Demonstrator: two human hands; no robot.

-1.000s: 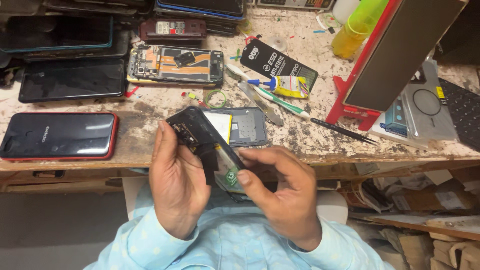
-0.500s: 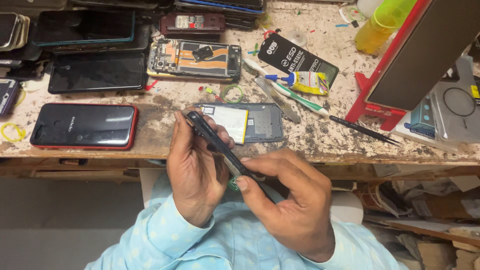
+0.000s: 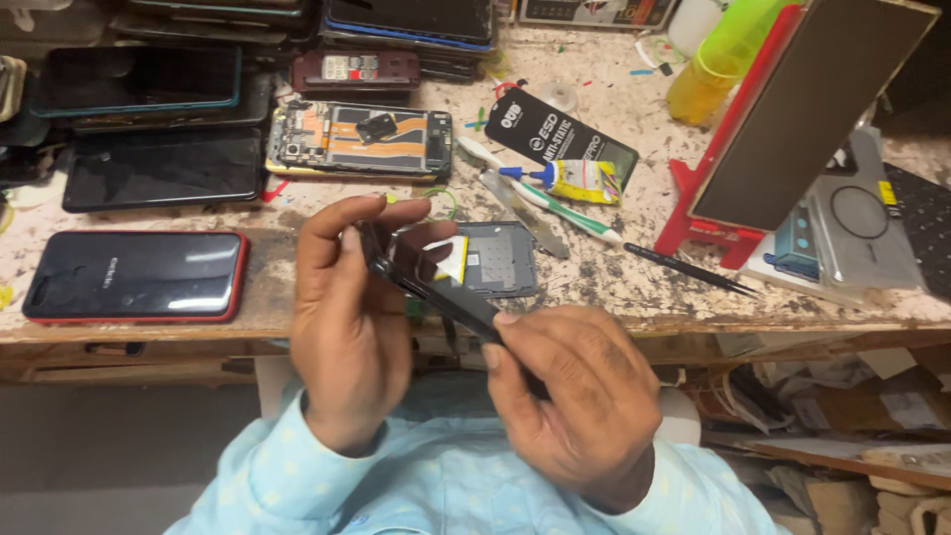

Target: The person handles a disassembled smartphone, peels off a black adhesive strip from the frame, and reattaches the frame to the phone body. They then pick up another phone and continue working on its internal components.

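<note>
- Above the edge of a cluttered repair bench [image 3: 614, 287], we hold a thin black phone part [image 3: 436, 287] edge-on between both hands.
- Our left hand [image 3: 347, 327] curls around its upper end, fingers closed on it, seemingly to steady it.
- Our right hand [image 3: 575, 396] pinches the lower end tight, thumb on top.
- Behind lie an opened phone [image 3: 362, 139], a red-edged phone [image 3: 134, 275] and a glue tube [image 3: 580, 180], all within reach.

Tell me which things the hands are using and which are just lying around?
In use:
- left hand
- right hand
- black phone part, gripped by both

Lying about:
- red-edged phone
- opened phone
- glue tube
- tweezers
- yellow-green cup
</note>
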